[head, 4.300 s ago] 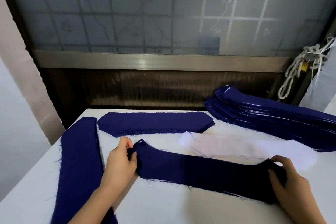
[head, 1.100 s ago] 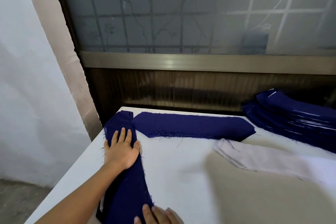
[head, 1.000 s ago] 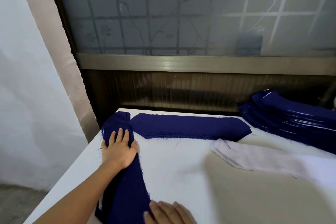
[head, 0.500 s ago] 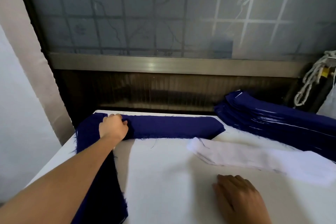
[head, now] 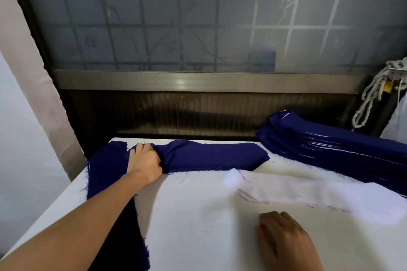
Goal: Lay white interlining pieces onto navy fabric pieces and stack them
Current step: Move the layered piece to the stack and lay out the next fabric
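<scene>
1. Fingers (head: 142, 149) of the left hand (head: 144, 165) clutch the navy fabric piece (head: 215, 156) at its bunched left end, at the table (head: 198, 215) far edge.
2. Right hand (head: 286, 240) rests loose on the table, holding nothing; the white interlining (head: 308, 191) lies just beyond, untouched.

At a white worktop (head: 198, 215), a person's left grip (head: 144, 161) clutches the bunched end of a navy fabric piece (head: 215, 156) lying along the far edge. The right grip (head: 286, 242) rests flat near white interlining pieces (head: 308, 191), which lie in front of a navy stack (head: 341, 145).

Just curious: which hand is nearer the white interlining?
Right. The right hand lies just short of the white interlining; the left hand grips a navy piece off to its left.
</scene>
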### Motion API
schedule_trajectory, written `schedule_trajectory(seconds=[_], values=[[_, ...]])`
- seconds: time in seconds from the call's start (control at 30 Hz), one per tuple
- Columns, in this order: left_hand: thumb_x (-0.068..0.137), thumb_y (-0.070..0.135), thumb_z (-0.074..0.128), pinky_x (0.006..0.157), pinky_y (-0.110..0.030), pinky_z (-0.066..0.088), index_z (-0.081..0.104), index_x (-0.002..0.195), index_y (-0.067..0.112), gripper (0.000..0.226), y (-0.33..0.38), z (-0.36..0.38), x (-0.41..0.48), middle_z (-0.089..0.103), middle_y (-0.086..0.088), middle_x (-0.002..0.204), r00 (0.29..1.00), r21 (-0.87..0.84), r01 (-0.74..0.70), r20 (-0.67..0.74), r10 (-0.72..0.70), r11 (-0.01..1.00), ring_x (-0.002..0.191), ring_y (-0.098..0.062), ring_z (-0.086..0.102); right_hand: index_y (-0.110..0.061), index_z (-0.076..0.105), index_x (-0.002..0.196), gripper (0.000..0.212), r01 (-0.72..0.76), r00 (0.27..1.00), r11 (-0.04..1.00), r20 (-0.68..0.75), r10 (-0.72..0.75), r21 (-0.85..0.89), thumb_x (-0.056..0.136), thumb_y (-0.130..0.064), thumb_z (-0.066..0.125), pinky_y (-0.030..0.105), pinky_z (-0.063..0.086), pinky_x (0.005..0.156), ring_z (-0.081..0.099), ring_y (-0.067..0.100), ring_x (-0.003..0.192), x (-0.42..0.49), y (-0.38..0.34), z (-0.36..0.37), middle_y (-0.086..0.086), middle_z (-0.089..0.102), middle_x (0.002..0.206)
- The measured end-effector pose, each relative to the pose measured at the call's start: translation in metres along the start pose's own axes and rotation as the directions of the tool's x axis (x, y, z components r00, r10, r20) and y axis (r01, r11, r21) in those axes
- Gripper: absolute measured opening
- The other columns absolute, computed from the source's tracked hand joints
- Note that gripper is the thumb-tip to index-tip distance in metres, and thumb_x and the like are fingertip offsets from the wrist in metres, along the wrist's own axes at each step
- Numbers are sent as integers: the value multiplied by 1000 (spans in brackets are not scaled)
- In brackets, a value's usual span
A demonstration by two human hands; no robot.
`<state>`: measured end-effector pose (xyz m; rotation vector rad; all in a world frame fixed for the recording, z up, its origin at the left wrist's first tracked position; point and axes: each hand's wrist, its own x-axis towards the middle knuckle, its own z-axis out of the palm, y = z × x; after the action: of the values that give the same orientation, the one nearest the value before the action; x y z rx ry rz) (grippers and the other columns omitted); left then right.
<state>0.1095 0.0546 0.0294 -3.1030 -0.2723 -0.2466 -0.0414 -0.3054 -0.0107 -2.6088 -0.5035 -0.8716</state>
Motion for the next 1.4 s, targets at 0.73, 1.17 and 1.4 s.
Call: schedule_trajectory(seconds=[0.73, 1.17, 1.4], values=[[93, 51, 59, 109, -46, 31, 44, 143, 36, 54, -8, 8, 22, 40, -4, 150, 978, -217, 183, 135, -157, 959, 138, -31, 33, -21, 62, 60, 25, -6, 999, 1000, 36, 6, 13, 54, -18, 87, 20, 45, 47, 56, 17, 55, 1, -1, -4, -9, 59, 64], [89, 15, 70, 74, -29, 46, 57, 120, 24, 34, 13, 1, 0, 61, 14, 86, 978, -574, -24, -184, -101, 818, 81, -10, 60, -19, 63, 59, 31, 25, 999, 999, -27, -26, -35, 49, -13, 91, 21, 46, 45, 56, 19, 53, 0, 5, 7, -7, 60, 64], [73, 21, 87, 68, -12, 46, 69, 71, 33, 21, 77, -15, -81, 70, 16, 78, 971, -871, -198, -237, -32, 450, 78, -1, 65, -20, 63, 63, 29, 29, 999, 999, -19, -30, -26, 51, -13, 89, 22, 46, 46, 56, 19, 55, -1, 4, 7, -8, 60, 68]])
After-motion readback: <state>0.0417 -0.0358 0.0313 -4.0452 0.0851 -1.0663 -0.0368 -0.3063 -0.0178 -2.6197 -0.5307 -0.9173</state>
